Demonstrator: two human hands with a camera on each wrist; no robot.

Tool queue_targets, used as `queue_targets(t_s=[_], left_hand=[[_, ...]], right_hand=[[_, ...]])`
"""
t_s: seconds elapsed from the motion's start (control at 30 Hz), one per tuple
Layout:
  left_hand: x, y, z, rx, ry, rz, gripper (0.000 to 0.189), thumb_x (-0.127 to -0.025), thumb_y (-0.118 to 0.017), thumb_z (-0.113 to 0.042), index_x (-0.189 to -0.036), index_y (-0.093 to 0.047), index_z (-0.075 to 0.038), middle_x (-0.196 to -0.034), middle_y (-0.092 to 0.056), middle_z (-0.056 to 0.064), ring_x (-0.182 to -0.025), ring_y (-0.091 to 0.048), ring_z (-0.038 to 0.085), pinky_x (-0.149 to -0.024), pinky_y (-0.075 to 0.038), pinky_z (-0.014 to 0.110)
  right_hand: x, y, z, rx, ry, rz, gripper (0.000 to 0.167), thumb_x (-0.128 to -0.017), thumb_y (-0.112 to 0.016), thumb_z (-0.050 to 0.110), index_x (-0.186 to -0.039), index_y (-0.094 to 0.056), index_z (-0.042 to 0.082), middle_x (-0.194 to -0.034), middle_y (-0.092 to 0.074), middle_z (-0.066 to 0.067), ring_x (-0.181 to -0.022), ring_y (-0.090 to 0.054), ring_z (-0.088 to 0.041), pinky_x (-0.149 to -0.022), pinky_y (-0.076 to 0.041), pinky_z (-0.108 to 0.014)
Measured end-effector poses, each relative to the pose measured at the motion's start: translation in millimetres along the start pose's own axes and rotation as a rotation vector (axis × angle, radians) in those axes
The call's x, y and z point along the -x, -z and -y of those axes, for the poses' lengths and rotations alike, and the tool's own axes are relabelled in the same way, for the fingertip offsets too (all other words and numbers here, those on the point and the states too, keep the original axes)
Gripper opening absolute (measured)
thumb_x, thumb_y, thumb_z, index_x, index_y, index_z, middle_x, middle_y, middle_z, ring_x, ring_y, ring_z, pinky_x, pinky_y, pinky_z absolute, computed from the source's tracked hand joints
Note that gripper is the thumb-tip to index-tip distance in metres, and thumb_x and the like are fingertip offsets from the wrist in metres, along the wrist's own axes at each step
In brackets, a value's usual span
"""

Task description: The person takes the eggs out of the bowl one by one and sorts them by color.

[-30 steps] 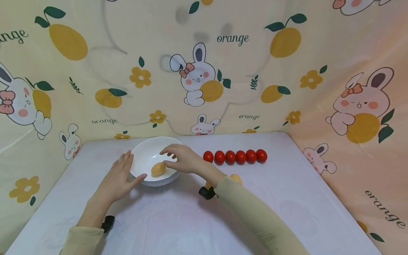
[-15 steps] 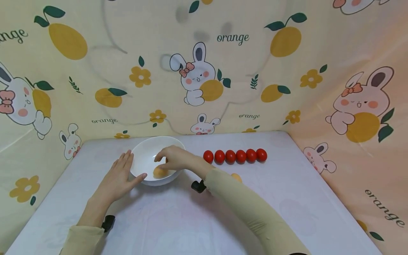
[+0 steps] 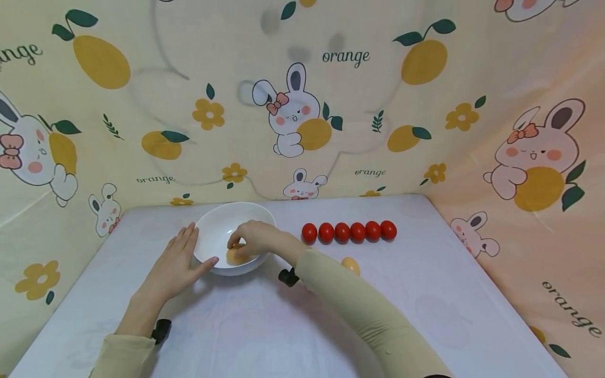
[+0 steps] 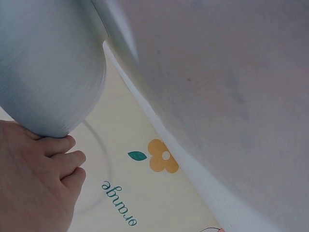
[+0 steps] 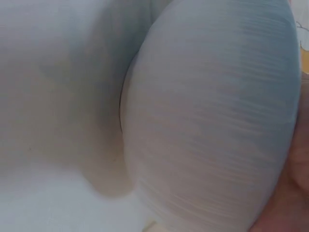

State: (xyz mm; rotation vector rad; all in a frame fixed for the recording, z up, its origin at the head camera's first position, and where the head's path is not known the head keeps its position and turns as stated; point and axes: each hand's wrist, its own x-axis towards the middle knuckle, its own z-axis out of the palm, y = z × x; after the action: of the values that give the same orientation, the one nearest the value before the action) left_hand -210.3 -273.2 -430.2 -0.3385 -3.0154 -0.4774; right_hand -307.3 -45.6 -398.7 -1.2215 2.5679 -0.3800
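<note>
A white bowl (image 3: 215, 226) stands at the back left of the table. My left hand (image 3: 175, 268) rests along its left side, fingers straight and thumb spread over the near rim. In the left wrist view, the left hand (image 4: 36, 179) touches the bowl's outer wall (image 4: 53, 63). My right hand (image 3: 259, 239) reaches over the right rim, its thumb and fingers pinching a yellow cherry tomato (image 3: 233, 256) low inside the bowl. Those fingers partly hide it. The right wrist view has mostly bowl wall (image 5: 207, 116), with part of the right hand (image 5: 289, 198) at the edge.
Right of the bowl, several red cherry tomatoes (image 3: 342, 232) form a row. Another yellow cherry tomato (image 3: 350, 264) lies in front of them, beside the right sleeve (image 3: 359, 304). A patterned cloth (image 3: 212, 152) rises behind the white tabletop (image 3: 236, 325).
My right hand has moved further into the bowl, and its spread fingers have come together on the yellow cherry tomato. The left hand stays at the rim.
</note>
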Motion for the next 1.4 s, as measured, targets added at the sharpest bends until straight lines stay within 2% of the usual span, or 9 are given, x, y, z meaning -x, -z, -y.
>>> queue_targets(t_s=[0.23, 0.33, 0.57, 0.8, 1.13, 1.4], left_hand=[[0.7, 0.3, 0.4, 0.006, -0.001, 0.001, 0.109, -0.099, -0.05, -0.07, -0.16, -0.016, 0.013, -0.17, -0.01, 0.031, -0.156, -0.01, 0.051, -0.124, -0.015, 0.067], [0.6, 0.4, 0.1, 0.004, -0.003, 0.001, 0.109, -0.099, -0.05, -0.07, -0.16, -0.016, 0.014, -0.17, -0.01, 0.031, -0.156, -0.01, 0.051, -0.124, -0.015, 0.067], [0.8, 1.0, -0.9, 0.007, -0.01, 0.0, 0.109, -0.099, -0.051, -0.069, -0.159, -0.016, 0.014, -0.169, -0.011, 0.031, -0.156, -0.01, 0.051, -0.124, -0.015, 0.067], [-0.3, -0.4, -0.5, -0.001, -0.005, 0.002, 0.108, -0.099, -0.052, -0.068, -0.159, -0.016, 0.014, -0.169, -0.011, 0.032, -0.156, -0.01, 0.051, -0.124, -0.015, 0.067], [-0.2, 0.2, -0.2, -0.001, 0.0, 0.004, 0.107, -0.099, -0.054, -0.066, -0.159, -0.016, 0.014, -0.169, -0.011, 0.032, -0.156, -0.01, 0.051, -0.124, -0.015, 0.067], [0.4, 0.5, -1.3, 0.001, -0.005, -0.005, 0.105, -0.1, -0.057, -0.063, -0.159, -0.017, 0.014, -0.169, -0.011, 0.032, -0.155, -0.011, 0.052, -0.124, -0.015, 0.068]], right_hand=[[-3.7, -4.3, -1.9, 0.002, 0.021, -0.015, 0.01, -0.096, -0.077, 0.028, -0.106, -0.077, 0.025, -0.099, -0.067, 0.011, -0.095, -0.058, -0.009, -0.085, -0.047, -0.023], [-4.2, -5.7, -2.1, -0.018, 0.02, -0.021, 0.013, -0.093, -0.08, 0.025, -0.105, -0.077, 0.023, -0.094, -0.065, 0.011, -0.092, -0.056, -0.01, -0.081, -0.044, -0.021], [-2.3, -7.6, -2.1, -0.061, -0.022, -0.03, 0.029, -0.09, -0.084, 0.026, -0.117, -0.078, 0.017, -0.099, -0.07, 0.012, -0.095, -0.057, -0.008, -0.085, -0.046, -0.018], [-2.2, -8.5, -2.2, -0.076, -0.051, -0.033, 0.03, -0.091, -0.083, 0.027, -0.119, -0.078, 0.018, -0.1, -0.069, 0.012, -0.098, -0.056, -0.01, -0.088, -0.046, -0.019], [-2.4, -8.6, -2.8, -0.08, -0.031, -0.06, 0.03, -0.09, -0.082, 0.023, -0.119, -0.078, 0.016, -0.102, -0.07, 0.01, -0.097, -0.057, -0.011, -0.087, -0.045, -0.019], [-0.6, -6.4, -2.8, -0.095, -0.012, -0.107, 0.03, -0.091, -0.082, 0.022, -0.12, -0.078, 0.015, -0.109, -0.071, 0.006, -0.095, -0.057, -0.01, -0.085, -0.047, -0.016]])
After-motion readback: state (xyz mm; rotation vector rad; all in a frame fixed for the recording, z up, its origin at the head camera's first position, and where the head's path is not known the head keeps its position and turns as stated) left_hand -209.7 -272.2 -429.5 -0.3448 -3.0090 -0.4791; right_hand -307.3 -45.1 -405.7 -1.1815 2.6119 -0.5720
